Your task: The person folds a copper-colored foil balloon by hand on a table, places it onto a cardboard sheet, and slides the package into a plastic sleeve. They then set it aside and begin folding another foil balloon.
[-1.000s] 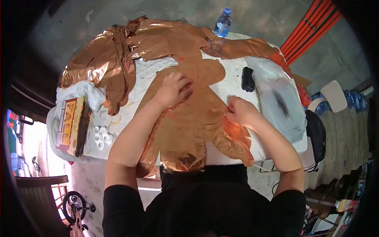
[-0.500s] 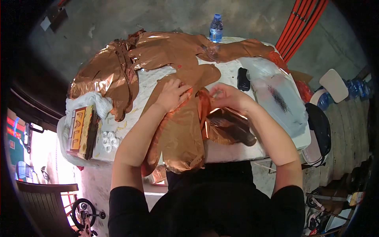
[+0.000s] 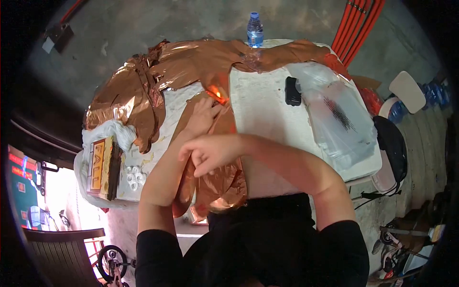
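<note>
A flat, uninflated copper-coloured foil balloon (image 3: 222, 184) lies folded lengthwise before me, its lower end at the table's front edge. My left hand (image 3: 203, 117) rests on its upper part, fingers stretched out, beside a bright orange reflection. Crossing over to the left, my right hand (image 3: 210, 153) is above the foil near my left forearm. Its fingers are loosely curled, with a gap to the thumb and nothing visible between them. More copper foil balloons (image 3: 191, 60) are spread along the far side, and a pile of them (image 3: 122, 93) lies at the left.
On the white table (image 3: 267, 115) are a water bottle (image 3: 255, 31) at the back, a black object (image 3: 292, 91) and a clear plastic bag (image 3: 339, 115) at right. A box (image 3: 100, 165) and small white rings (image 3: 135, 178) lie at left. A chair (image 3: 64, 253) stands lower left.
My right hand has swung left across my body, and the foil flap on the right is now folded over leftward. My left hand has stayed on the balloon.
</note>
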Available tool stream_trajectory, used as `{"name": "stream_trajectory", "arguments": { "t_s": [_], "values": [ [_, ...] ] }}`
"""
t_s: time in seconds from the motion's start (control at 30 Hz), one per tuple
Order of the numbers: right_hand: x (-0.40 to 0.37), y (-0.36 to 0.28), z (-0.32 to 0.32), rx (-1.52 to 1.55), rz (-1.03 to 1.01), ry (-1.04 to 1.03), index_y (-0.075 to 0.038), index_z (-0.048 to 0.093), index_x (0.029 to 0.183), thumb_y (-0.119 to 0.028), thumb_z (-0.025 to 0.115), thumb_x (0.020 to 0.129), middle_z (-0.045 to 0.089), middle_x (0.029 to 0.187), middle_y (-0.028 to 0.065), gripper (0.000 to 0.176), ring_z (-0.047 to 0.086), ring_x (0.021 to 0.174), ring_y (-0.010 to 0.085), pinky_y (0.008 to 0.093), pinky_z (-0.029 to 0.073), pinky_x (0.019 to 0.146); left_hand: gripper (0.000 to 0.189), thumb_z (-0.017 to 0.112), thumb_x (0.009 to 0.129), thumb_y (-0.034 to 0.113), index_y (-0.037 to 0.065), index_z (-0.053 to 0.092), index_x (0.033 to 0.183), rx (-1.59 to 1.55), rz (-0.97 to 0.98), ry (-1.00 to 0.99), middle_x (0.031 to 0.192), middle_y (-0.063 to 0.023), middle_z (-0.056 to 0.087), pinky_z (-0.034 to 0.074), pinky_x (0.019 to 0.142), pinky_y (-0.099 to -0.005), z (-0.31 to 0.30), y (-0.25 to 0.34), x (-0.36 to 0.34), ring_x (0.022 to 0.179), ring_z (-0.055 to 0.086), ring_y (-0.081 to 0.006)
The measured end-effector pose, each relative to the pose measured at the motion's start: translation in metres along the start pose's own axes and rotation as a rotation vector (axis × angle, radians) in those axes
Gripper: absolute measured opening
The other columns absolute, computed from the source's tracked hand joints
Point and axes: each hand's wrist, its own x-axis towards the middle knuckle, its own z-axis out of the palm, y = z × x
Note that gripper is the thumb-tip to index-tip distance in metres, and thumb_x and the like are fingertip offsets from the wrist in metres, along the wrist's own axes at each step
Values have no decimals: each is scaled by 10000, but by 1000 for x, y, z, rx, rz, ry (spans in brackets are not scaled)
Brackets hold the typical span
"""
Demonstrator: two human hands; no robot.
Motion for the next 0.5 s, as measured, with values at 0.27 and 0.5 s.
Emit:
{"name": "stream_trajectory", "arguments": {
  "t_s": [0.27, 0.5],
  "values": [
    [-30, 85, -74, -891, -122, 1058, 50, 539, 1105, -208, 582, 879, 569, 1114, 219, 345, 556, 1064, 325, 404, 433, 881, 393, 613, 815, 219, 86, 586, 1183, -39, -35, 100, 1143, -89, 526, 379, 913, -389, 7, 2, 1, 1099, 462, -284],
    [-2, 89, -46, -1170, -374, 705, -6, 425, 1349, -201, 625, 841, 295, 1465, 254, 580, 401, 1282, 404, 421, 333, 1067, 361, 579, 820, 186, 74, 586, 1162, -199, -109, 83, 1130, -127, 517, 380, 895, -439, 25, -13, -1, 1051, 462, -329]
  ]
}}
